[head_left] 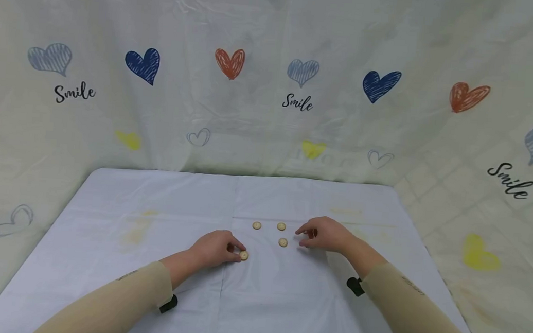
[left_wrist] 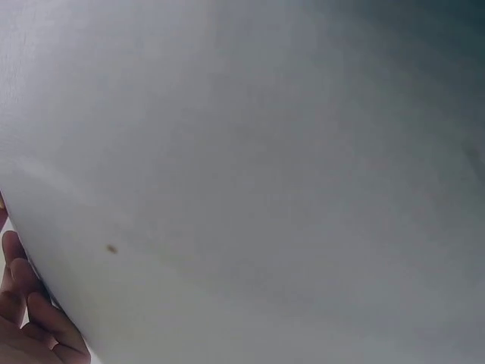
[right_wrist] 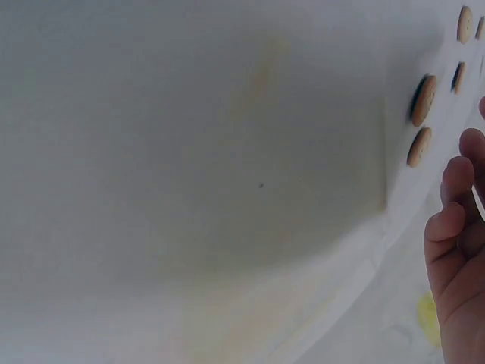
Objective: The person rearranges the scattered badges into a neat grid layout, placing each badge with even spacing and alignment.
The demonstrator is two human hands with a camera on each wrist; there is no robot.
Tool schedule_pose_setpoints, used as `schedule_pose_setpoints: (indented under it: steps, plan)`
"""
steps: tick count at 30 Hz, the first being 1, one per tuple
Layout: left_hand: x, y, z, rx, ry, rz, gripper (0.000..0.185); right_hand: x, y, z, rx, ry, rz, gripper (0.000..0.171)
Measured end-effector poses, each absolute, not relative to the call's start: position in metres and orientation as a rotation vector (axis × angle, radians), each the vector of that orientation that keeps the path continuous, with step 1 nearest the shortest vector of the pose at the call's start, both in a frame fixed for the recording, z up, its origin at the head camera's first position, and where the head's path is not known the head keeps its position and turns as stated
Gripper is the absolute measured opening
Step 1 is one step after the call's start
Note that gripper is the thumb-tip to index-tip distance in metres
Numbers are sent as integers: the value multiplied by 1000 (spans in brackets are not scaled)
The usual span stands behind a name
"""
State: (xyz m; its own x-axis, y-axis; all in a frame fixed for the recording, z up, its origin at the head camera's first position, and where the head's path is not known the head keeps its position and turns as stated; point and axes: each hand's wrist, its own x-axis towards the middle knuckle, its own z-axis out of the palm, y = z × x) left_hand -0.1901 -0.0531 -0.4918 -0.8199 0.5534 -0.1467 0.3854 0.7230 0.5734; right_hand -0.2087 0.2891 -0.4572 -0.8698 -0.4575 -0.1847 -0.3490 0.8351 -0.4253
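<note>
Tan biscuits (head_left: pixel 282 242) on a pale lilac-white tablecloth (head_left: pixel 148 261) with yellowish stains; behind the tablecloth, a cream backdrop (head_left: pixel 258 21) patterned with blue, orange, yellow hearts.

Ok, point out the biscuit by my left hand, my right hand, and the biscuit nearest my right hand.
Biscuit by left hand (head_left: pixel 244 255), head view, its top face.
Right hand (head_left: pixel 324 234), head view, back of the hand.
Biscuit nearest right hand (head_left: pixel 283 242), head view, its top face.

Both forearms wear snug beige sleeves (head_left: pixel 122 301) ending at the wrist; a small black device (head_left: pixel 168 304) sits under each sleeve's cuff.
</note>
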Motion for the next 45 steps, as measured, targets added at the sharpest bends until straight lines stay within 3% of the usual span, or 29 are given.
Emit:
schedule_pose_setpoints:
  steps: [11,45]
  plan:
    - [-191,-52,-497,733,2632,777,23,-205,316,-464,-501,2795,-586,28]
    - [-209,-58,-486,757,2619,862,17,-211,313,-475,-523,2712,-618,20]
